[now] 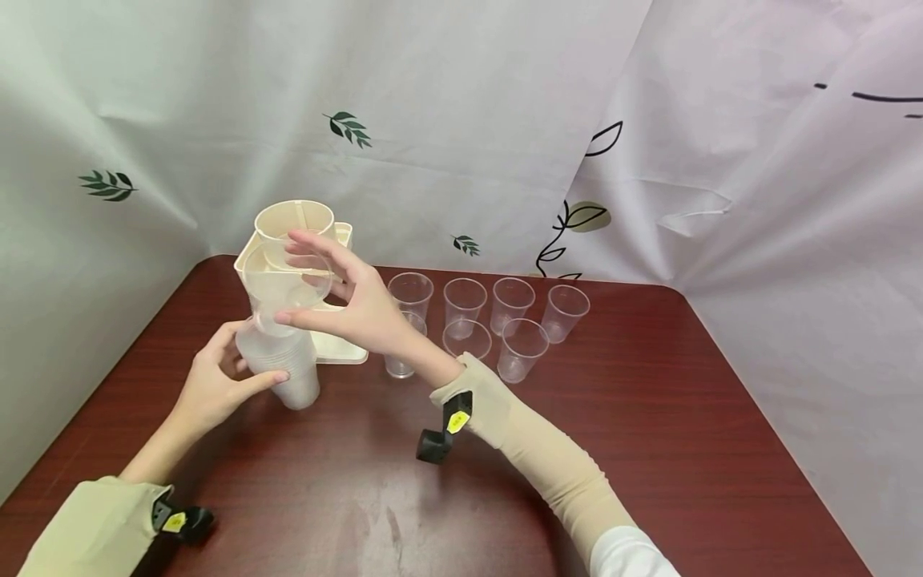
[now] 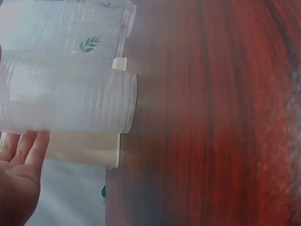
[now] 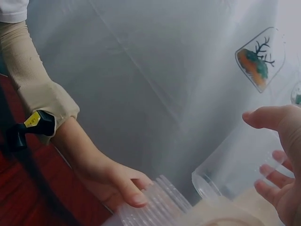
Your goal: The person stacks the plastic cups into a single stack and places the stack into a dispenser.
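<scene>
My left hand (image 1: pixel 216 381) grips a nested stack of clear plastic cups (image 1: pixel 294 377) round its side, at the left of the table. In the left wrist view, the stack (image 2: pixel 70 96) has its base at or near the tabletop, with left fingers (image 2: pixel 36 150) against it. Right above the stack, my right hand (image 1: pixel 353 300) holds one clear plastic cup (image 1: pixel 277 300) between thumb and fingers. The right wrist view shows this cup (image 3: pixel 221 169) apart from the stack (image 3: pixel 155 205), its base tilted toward it. Behind them stands a cream plastic holder (image 1: pixel 296 218) with a round open top.
Several clear cups (image 1: pixel 522 344) stand upright in two rows at the back middle of the dark red wooden table (image 1: pixel 649 449). A pale curtain (image 1: pixel 461 96) with leaf prints hangs behind the table's back edge. My right forearm crosses in front of the cups.
</scene>
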A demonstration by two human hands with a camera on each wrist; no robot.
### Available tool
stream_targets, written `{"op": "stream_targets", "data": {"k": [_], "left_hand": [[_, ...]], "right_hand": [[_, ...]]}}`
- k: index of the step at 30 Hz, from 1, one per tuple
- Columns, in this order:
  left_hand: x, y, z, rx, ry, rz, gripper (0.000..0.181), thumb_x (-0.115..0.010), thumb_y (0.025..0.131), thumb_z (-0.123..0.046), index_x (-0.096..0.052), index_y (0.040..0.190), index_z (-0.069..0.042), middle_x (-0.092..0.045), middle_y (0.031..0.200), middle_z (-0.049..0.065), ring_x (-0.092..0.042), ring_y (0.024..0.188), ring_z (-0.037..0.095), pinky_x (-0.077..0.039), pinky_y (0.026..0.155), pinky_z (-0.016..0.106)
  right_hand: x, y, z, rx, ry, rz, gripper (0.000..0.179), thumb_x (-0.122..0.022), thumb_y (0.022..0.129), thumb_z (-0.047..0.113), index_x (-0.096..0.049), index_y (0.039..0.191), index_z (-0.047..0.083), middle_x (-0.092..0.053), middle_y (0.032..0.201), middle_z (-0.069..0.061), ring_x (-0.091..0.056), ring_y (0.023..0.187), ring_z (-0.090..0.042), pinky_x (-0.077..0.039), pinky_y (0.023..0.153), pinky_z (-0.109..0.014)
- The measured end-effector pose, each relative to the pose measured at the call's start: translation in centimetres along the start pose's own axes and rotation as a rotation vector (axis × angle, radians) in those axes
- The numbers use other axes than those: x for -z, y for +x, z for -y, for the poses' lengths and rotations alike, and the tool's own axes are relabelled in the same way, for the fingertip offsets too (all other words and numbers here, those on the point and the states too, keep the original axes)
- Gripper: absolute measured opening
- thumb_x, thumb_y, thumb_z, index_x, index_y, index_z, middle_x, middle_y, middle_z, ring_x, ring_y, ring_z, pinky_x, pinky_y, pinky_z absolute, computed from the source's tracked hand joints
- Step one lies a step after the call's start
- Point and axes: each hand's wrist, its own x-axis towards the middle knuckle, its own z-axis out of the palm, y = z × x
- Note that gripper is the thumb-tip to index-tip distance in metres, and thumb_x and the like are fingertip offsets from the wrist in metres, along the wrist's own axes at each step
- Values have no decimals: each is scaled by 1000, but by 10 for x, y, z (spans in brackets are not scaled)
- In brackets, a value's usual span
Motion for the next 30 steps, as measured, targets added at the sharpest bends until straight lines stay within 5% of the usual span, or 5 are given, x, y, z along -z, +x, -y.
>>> {"op": "stream_targets", "data": {"k": [15,30], "left_hand": [[1,1,0,-26,-36,11,73,-71,64,25,-50,124,-10,-58,113,-7,-62,98,-2,-48,81,8],[1,2,1,-46,-73,28,71,-69,64,27,-51,121,-10,-59,112,-8,-63,97,-3,-49,79,9]], "right_hand": [[-10,-1,-12,-73,-33,32,74,-73,76,-8,-37,140,0,-50,139,-22,-53,128,-22,-41,104,-20],[-16,6,-57,-138,-41,59,70,-75,78,-1,-39,137,9,-51,142,-8,-51,125,0,-41,102,-18]]}}
